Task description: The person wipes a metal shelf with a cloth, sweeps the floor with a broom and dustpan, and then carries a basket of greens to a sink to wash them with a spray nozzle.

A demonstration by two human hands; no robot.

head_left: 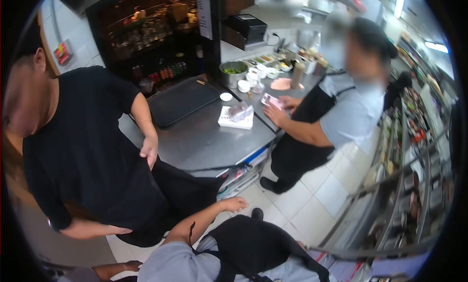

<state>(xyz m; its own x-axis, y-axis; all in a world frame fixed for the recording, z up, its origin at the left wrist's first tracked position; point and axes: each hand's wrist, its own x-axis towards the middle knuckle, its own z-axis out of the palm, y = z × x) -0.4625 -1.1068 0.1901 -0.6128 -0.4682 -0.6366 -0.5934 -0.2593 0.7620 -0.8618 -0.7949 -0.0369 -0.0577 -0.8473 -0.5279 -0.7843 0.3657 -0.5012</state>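
Note:
My left hand [235, 204] hangs in front of my black apron [263, 238], above the tiled floor. Its fingers look curled together and I see nothing in them. The hand is nearest to the corner of the steel counter [204, 148], apart from it. A small patch of skin shows at the right edge of my apron; it may be part of my right hand, but its fingers are hidden. On the counter a clear plastic bag [240, 113] with something dark in it lies on a white box [229, 122].
A person in black [92, 150] stands at the left; another [312, 121] at the counter holds a pink phone [272, 101]. Another person's hand [130, 266] shows bottom left. Around are a black tray [183, 102], a steel pot [233, 73], small white bowls [243, 86] and shelving [390, 199].

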